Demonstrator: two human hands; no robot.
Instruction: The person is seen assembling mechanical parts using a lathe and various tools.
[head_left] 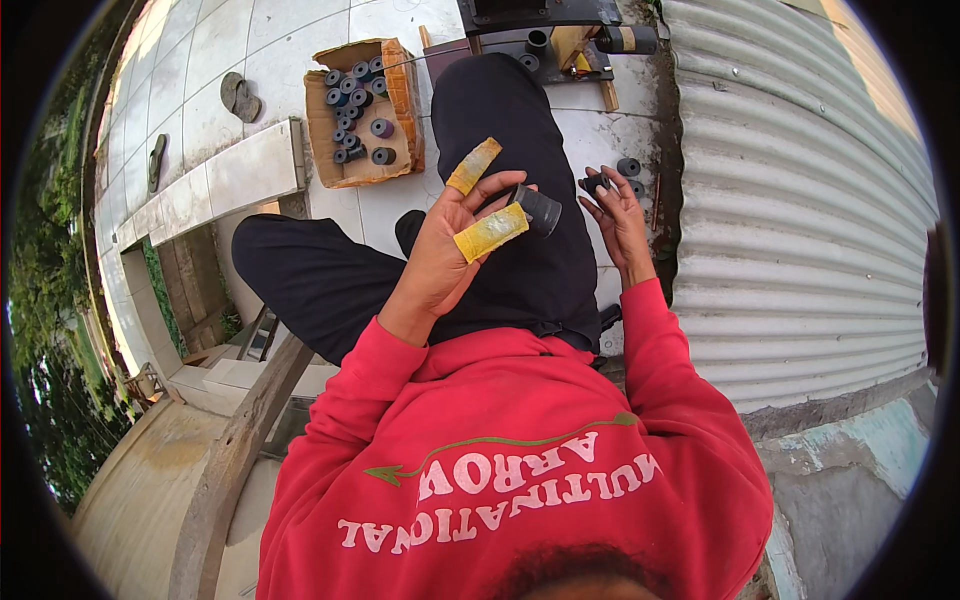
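1. Cardboard box (pixel 362 112) on the tiled floor ahead, flaps open, worn and torn at the rim; inside, a heap of small dark cylindrical rollers (pixel 355 100), some showing a purplish or bluish end face.
2. Left hand (pixel 448 250) raised palm-up over the lap, fingers spread fairly wide, two of them wrapped in yellowish tape (pixel 490 231); fingertips touching a dark cylindrical roller (pixel 538 209), held loosely at the tips rather than clenched.
3. Right hand (pixel 612 215) just beside it to the right, fingers narrowly curled around a second small dark piece (pixel 594 184); grip partly hidden, so how firmly it is held cannot be told.
4. A few more dark rollers (pixel 629 168) loose on the floor just beyond the right hand, near the metal sheet.
5. Pale square floor tiles (pixel 250 50), scuffed; a raised tiled ledge (pixel 220 180) to the left with a drop and greenery beyond it; a pair of sandals (pixel 240 97) lying near the box.
6. Corrugated grey metal sheet (pixel 790 220) along the right side, ribbed and dull.
7. At the top, a dark metal machine or stand (pixel 545 30) with wooden pieces and a further cylinder resting on it.
8. Seated cross-legged in black trousers (pixel 500 130) and a red sweatshirt (pixel 500 440).
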